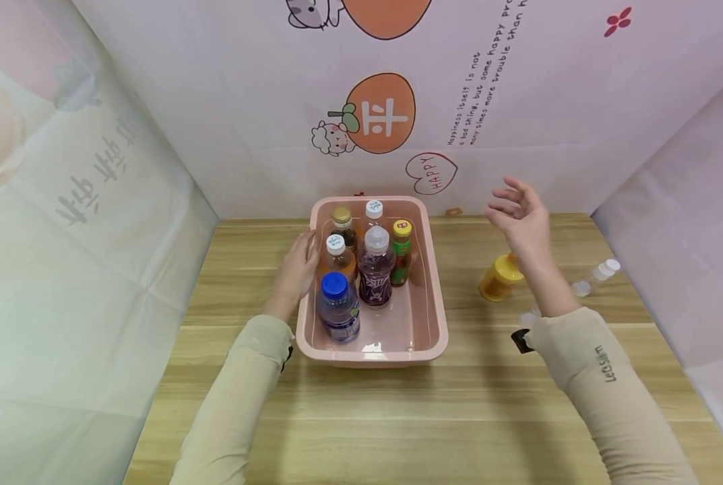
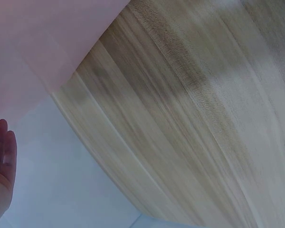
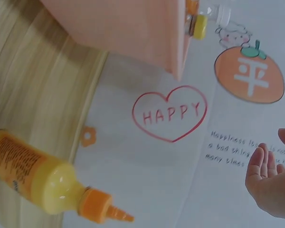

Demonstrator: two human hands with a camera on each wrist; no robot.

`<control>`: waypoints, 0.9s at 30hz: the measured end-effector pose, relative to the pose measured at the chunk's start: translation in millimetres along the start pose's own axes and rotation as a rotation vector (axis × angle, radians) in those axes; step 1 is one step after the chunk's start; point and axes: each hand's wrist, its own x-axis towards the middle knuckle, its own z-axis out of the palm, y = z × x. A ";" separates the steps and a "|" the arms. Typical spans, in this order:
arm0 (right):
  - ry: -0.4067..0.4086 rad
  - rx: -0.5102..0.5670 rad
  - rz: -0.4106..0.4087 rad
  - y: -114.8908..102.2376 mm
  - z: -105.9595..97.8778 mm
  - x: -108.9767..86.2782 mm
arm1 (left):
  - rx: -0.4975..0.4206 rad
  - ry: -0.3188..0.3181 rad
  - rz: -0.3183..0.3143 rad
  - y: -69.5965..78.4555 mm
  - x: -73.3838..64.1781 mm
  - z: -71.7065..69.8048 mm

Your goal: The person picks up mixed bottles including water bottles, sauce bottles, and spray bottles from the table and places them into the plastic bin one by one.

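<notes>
A pink tub (image 1: pixel 438 316) stands in the middle of the table with several bottles upright in it. My left hand (image 1: pixel 296 269) is at the tub's left rim, its fingers fairly straight and resting along it. Nearest to that hand are a blue-capped bottle (image 1: pixel 339 315) and a white-capped bottle of orange drink (image 1: pixel 337 264). Right of the tub, my right hand (image 1: pixel 527 229) is raised in the air with loosely bent fingers and nothing in them. Beneath it, a yellow squeeze bottle with an orange nozzle (image 3: pixel 57 187) stands on the table, partly hidden by the hand in the head view.
Also in the tub are a purple drink bottle (image 1: pixel 376 276), a yellow-capped bottle with a green label (image 1: pixel 401 254), a gold-capped dark bottle (image 1: pixel 344 233) and another white-capped bottle (image 1: pixel 374 211). A clear white-capped bottle (image 1: pixel 595 279) is at the right. Printed cloth walls surround the table.
</notes>
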 end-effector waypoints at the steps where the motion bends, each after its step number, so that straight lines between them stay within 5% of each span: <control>1: 0.012 0.009 0.006 1.9 -3.5 0.0 | 0.000 0.000 0.001 -0.4 -0.2 0.1; 27: 0.238 -0.384 0.220 60.4 -55.0 6.8 | -0.003 0.002 -0.003 -4.1 1.3 1.2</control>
